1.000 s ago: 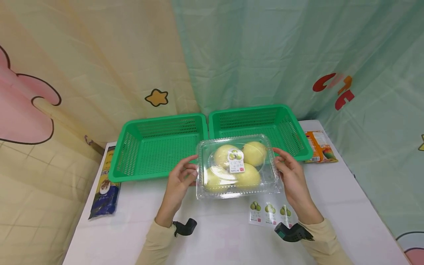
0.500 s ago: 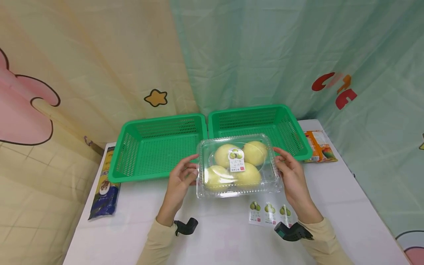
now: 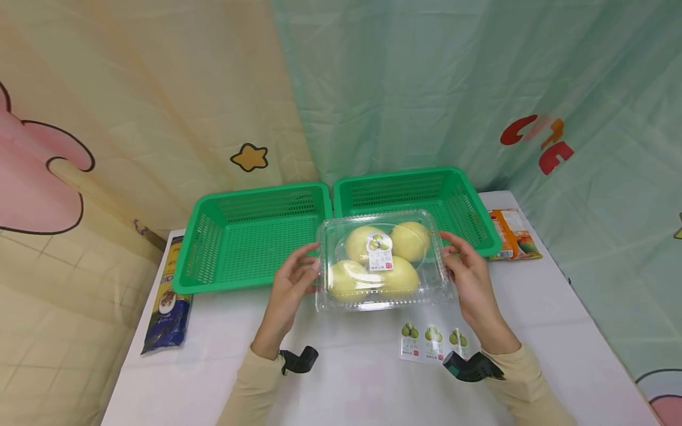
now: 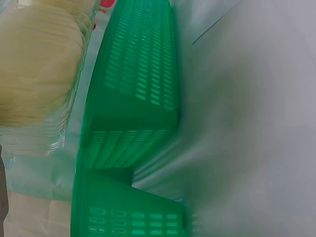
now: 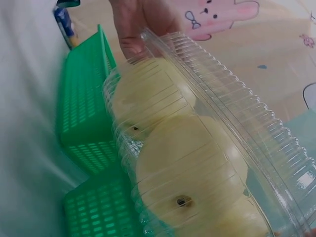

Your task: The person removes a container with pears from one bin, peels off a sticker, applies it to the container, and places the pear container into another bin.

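Note:
A clear plastic clamshell box point(image 3: 382, 299) of several pale yellow round fruits point(image 3: 407, 242) is held up over the table in the head view. On its lid sits a white label point(image 3: 380, 258) with a fruit picture. My left hand point(image 3: 290, 290) grips the box's left edge, and my right hand point(image 3: 471, 284) grips its right edge. Through the box's side, the right wrist view shows the fruits point(image 5: 190, 168) close up, with the left hand point(image 5: 145, 22) at the far end. A sheet of similar labels point(image 3: 434, 342) lies on the table below the right hand.
Two green baskets, one at left point(image 3: 213, 284) and one at right point(image 3: 479, 236), stand side by side at the back. A blue and yellow packet point(image 3: 167, 305) lies left of them, an orange packet point(image 3: 515, 235) right. A curtain point(image 3: 341, 89) hangs behind the white table point(image 3: 351, 384).
Both hands have raised or tilted the clamshell box slightly, so it sits a little higher in the head view. The grip on its two sides is unchanged.

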A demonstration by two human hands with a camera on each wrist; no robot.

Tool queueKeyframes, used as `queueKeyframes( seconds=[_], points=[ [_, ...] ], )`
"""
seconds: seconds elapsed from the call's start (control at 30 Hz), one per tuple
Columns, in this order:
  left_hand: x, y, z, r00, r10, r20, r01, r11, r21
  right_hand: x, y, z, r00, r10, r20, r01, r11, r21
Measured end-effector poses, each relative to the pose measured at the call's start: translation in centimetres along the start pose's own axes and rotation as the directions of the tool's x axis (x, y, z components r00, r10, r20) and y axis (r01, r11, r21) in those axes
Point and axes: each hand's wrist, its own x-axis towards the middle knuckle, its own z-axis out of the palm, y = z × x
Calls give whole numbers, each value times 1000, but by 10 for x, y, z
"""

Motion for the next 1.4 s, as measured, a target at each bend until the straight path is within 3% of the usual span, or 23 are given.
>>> queueKeyframes(
  seconds=[0.3, 0.6, 0.77, 0.9, 1.03, 1.23, 1.4],
  points=[
    [1, 1, 0, 1000, 4, 18, -4, 1000, -16, 1, -1, -1, 1000, 18, 2, -18, 1000, 0],
    [2, 2, 2, 999, 12, 41, -12, 1000, -15, 4, 0, -3, 1000, -13, -26, 14, 999, 36],
    [4, 4, 5, 998, 18, 64, -17, 1000, -25, 7, -1, -6, 999, 12, -33, -12, 1000, -6],
    [6, 5, 7, 995, 24, 93, -28, 999, 41, 12, -3, -8, 1000, 23, -19, -24, 998, -61],
    [9, 5, 11, 992, 25, 125, -40, 992, 118, 19, -4, -10, 1000, -10, -24, 9, 999, -54],
    [14, 8, 16, 989, 36, 142, -53, 992, 118, 26, -5, -11, 1000, -24, -20, 24, 1000, -5],
    [20, 9, 19, 989, 49, 140, -68, 990, 127, 29, -6, -13, 1000, -8, -24, 7, 1000, -29]
  ],
)
